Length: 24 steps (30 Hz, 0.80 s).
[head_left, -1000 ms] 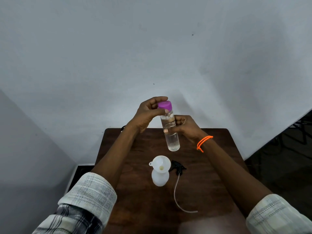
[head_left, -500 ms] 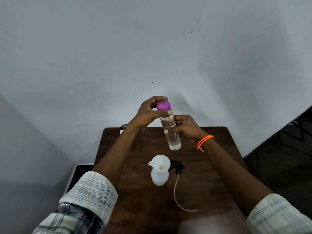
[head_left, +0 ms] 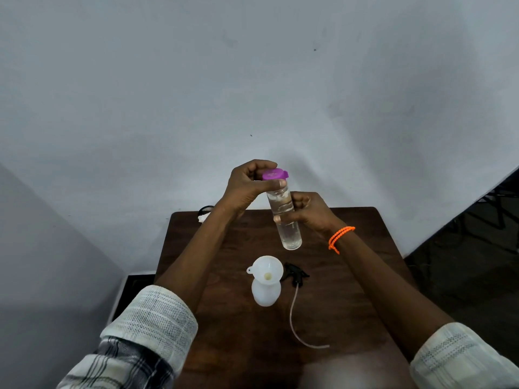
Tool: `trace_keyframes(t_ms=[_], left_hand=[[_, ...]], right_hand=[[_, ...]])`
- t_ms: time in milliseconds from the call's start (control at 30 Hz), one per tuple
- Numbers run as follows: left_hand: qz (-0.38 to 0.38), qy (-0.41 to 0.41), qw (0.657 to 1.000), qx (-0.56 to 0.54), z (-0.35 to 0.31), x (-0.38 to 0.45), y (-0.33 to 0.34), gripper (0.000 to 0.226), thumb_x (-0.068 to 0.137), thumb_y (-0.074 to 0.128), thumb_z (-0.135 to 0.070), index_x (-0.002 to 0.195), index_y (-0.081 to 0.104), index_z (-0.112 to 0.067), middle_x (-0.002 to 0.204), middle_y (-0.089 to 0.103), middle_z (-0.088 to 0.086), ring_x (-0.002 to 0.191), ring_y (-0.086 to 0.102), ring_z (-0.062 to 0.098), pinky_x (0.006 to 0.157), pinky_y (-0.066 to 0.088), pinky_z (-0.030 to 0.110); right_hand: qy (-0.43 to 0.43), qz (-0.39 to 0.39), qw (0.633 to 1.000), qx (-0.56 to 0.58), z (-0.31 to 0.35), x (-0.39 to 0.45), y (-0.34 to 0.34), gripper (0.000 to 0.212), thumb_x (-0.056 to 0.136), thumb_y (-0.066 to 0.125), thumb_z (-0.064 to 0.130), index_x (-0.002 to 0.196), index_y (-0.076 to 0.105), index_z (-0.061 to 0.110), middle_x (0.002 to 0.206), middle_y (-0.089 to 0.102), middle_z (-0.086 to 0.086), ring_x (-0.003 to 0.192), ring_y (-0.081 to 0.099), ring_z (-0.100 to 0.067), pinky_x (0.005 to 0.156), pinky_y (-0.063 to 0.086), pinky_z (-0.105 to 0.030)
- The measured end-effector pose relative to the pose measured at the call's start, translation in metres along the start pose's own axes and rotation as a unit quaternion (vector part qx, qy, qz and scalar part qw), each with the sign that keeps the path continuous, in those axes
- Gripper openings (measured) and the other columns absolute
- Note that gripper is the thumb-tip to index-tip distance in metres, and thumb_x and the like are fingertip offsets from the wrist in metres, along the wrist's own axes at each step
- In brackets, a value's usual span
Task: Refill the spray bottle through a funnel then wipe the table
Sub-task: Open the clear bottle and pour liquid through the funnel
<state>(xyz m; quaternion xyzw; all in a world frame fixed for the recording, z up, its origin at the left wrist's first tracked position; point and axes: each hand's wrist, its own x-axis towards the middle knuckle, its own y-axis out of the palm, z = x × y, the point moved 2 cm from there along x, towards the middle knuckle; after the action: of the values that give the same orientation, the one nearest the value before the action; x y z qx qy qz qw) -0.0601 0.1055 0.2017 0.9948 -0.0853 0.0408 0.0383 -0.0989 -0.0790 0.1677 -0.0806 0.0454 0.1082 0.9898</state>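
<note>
Your white spray bottle (head_left: 266,293) stands upright near the middle of the dark wooden table (head_left: 351,276), its neck uncapped, with the white funnel (head_left: 268,269) seated in it, the funnel's small tab handle pointing toward your left. Just to the right of the bottle, the black spray head (head_left: 296,273) lies on its side on the table, and its thin pale dip tube (head_left: 297,324) curves away toward you and your right. Above and behind them, clear of the tabletop, you hold a clear bottle (head_left: 285,217) of see-through liquid, tilted a little so its top leans toward your left. Your right hand (head_left: 311,210) grips its middle, fingers curled round the far side and the thumb across the front. Your left hand (head_left: 247,186) is at the top, thumb and curled fingers pinching the purple cap (head_left: 273,174), which still sits on the bottle. An orange braided band (head_left: 339,237) circles your right wrist, and both pale checked sleeves are pushed up the forearms. At the table's far left corner, partly hidden behind your left forearm, sits something dark and white that you cannot make out. A plain grey wall (head_left: 252,80) rises behind the table.
</note>
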Motion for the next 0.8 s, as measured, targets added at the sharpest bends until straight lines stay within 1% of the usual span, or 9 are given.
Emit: trace_keyframes(t_ms=[200, 333, 400, 467, 500, 567, 667, 733, 800], left_hand=[[-0.017, 0.004, 1.000, 0.007, 0.000, -0.001, 0.003, 0.045, 0.065, 0.093, -0.004, 0.106, 0.074, -0.006, 0.089, 0.074, 0.000, 0.082, 0.069, 0.010, 0.076, 0.056, 0.025], [-0.006, -0.006, 1.000, 0.015, 0.001, 0.002, 0.003, 0.050, 0.064, 0.095, -0.018, 0.109, 0.073, -0.014, 0.085, 0.064, 0.002, 0.078, 0.065, 0.011, 0.074, 0.054, 0.025], [0.024, -0.016, 0.999, 0.025, 0.002, 0.004, 0.003, 0.055, 0.067, 0.093, -0.021, 0.117, 0.070, -0.018, 0.096, 0.065, 0.003, 0.087, 0.065, 0.012, 0.080, 0.056, 0.026], [0.073, -0.019, 0.997, 0.007, 0.003, 0.006, 0.003, 0.059, 0.072, 0.087, -0.018, 0.128, 0.066, -0.020, 0.120, 0.068, 0.003, 0.111, 0.065, 0.017, 0.094, 0.055, 0.029], [0.095, -0.018, 0.995, -0.018, 0.003, 0.006, 0.002, 0.059, 0.075, 0.082, -0.011, 0.131, 0.063, -0.017, 0.130, 0.066, 0.006, 0.122, 0.062, 0.021, 0.099, 0.053, 0.032], [0.133, -0.006, 0.990, -0.057, 0.004, 0.007, 0.000, 0.057, 0.079, 0.073, 0.006, 0.133, 0.062, -0.008, 0.135, 0.064, 0.014, 0.129, 0.058, 0.029, 0.105, 0.050, 0.040], [0.117, 0.007, 0.992, -0.048, 0.003, 0.007, -0.003, 0.053, 0.076, 0.077, 0.013, 0.126, 0.065, 0.000, 0.126, 0.069, 0.019, 0.118, 0.064, 0.029, 0.103, 0.051, 0.045], [0.068, 0.001, 0.998, -0.013, 0.002, 0.008, -0.003, 0.054, 0.070, 0.086, 0.007, 0.120, 0.070, -0.006, 0.110, 0.074, 0.010, 0.103, 0.068, 0.021, 0.095, 0.055, 0.041], [0.031, 0.001, 0.999, 0.024, 0.002, 0.010, -0.003, 0.052, 0.066, 0.093, -0.006, 0.114, 0.073, -0.013, 0.089, 0.069, -0.001, 0.087, 0.065, 0.014, 0.084, 0.057, 0.034]], right_hand=[[-0.003, -0.005, 1.000, -0.004, 0.000, -0.002, -0.001, 0.036, 0.068, 0.091, 0.004, 0.101, 0.079, 0.009, 0.097, 0.079, -0.010, 0.094, 0.076, -0.025, 0.083, 0.058, -0.030], [-0.006, -0.002, 1.000, -0.014, 0.000, -0.001, 0.000, 0.035, 0.067, 0.091, 0.004, 0.099, 0.079, 0.010, 0.096, 0.079, -0.010, 0.093, 0.076, -0.024, 0.083, 0.058, -0.030], [-0.006, -0.002, 1.000, -0.019, 0.000, 0.000, 0.000, 0.035, 0.067, 0.091, 0.004, 0.099, 0.079, 0.011, 0.096, 0.080, -0.009, 0.093, 0.076, -0.024, 0.083, 0.058, -0.029], [-0.006, 0.000, 1.000, -0.021, 0.000, 0.000, 0.000, 0.035, 0.067, 0.091, 0.005, 0.099, 0.079, 0.011, 0.096, 0.079, -0.009, 0.094, 0.076, -0.026, 0.086, 0.059, -0.032], [-0.006, 0.001, 1.000, -0.020, 0.000, 0.000, 0.001, 0.035, 0.067, 0.091, 0.005, 0.100, 0.078, 0.011, 0.096, 0.079, -0.010, 0.095, 0.076, -0.027, 0.087, 0.060, -0.034], [-0.006, 0.001, 1.000, -0.012, 0.000, 0.001, 0.000, 0.036, 0.067, 0.091, 0.002, 0.101, 0.078, 0.008, 0.098, 0.079, -0.014, 0.093, 0.075, -0.026, 0.087, 0.060, -0.034], [-0.006, -0.001, 1.000, -0.005, 0.001, 0.001, 0.000, 0.037, 0.067, 0.090, -0.001, 0.101, 0.077, 0.004, 0.099, 0.078, -0.018, 0.090, 0.074, -0.022, 0.085, 0.060, -0.033], [-0.011, 0.000, 1.000, -0.021, 0.001, 0.002, -0.001, 0.037, 0.066, 0.091, 0.000, 0.100, 0.077, 0.004, 0.098, 0.078, -0.018, 0.089, 0.074, -0.022, 0.086, 0.059, -0.033], [-0.014, 0.000, 0.999, -0.035, 0.001, 0.003, 0.000, 0.036, 0.066, 0.091, 0.001, 0.099, 0.077, 0.004, 0.098, 0.078, -0.018, 0.088, 0.074, -0.021, 0.085, 0.059, -0.032]])
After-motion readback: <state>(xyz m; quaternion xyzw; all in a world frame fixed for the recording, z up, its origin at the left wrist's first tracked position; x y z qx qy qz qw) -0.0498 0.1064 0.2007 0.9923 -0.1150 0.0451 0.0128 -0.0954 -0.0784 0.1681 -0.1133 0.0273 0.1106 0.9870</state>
